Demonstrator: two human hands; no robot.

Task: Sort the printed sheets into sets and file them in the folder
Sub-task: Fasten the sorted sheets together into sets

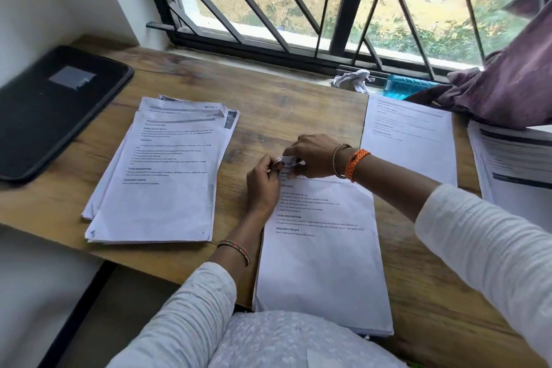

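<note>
Here the wooden surface (298,104) carries the black folder (50,110) at the upper left, a loose stack (158,176) beside it, and the centre set (322,248). Both hands, left (263,185) and right (313,155), have fingers clamped on its crumpled top corner. Probably she is separating sheets; next needs a clean pull. Readable: "TASK DESCRIPTION", "REQUIRED PROPS".

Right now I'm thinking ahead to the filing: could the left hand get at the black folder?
Probably yes. The black folder lies closed at the desk's far left with nothing on it. The left hand would first have to let go of the crumpled sheet corner, then pass over the left paper stack.
</note>
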